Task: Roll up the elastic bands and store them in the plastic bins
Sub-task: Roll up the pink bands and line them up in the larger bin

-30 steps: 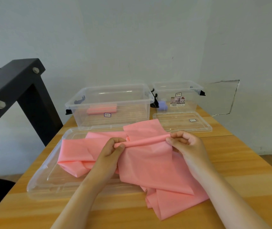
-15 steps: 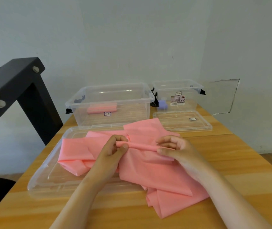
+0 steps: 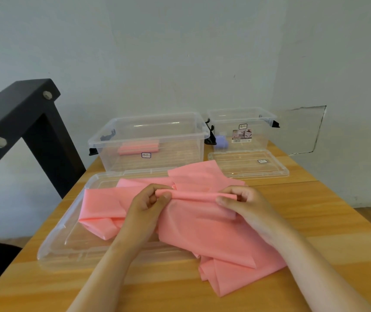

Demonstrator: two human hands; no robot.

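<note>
A loose pink band (image 3: 204, 226) lies heaped on the wooden table (image 3: 315, 226), its left part draped over a clear lid (image 3: 67, 239). The left hand (image 3: 148, 203) and right hand (image 3: 240, 201) each pinch an end of the rolled top edge, fingers curled around it. Behind, a big clear bin (image 3: 148, 143) holds a rolled pink band (image 3: 138, 147). To its right a smaller bin (image 3: 240, 129) with a purple roll (image 3: 221, 140) stands behind its own lid (image 3: 247, 164). A black frame (image 3: 22, 113) stands left.

Black frame (image 3: 11, 122) cut off at left edge, small bin's label (image 3: 242, 136) unreadable, purple item (image 3: 221, 140) indistinct.
</note>
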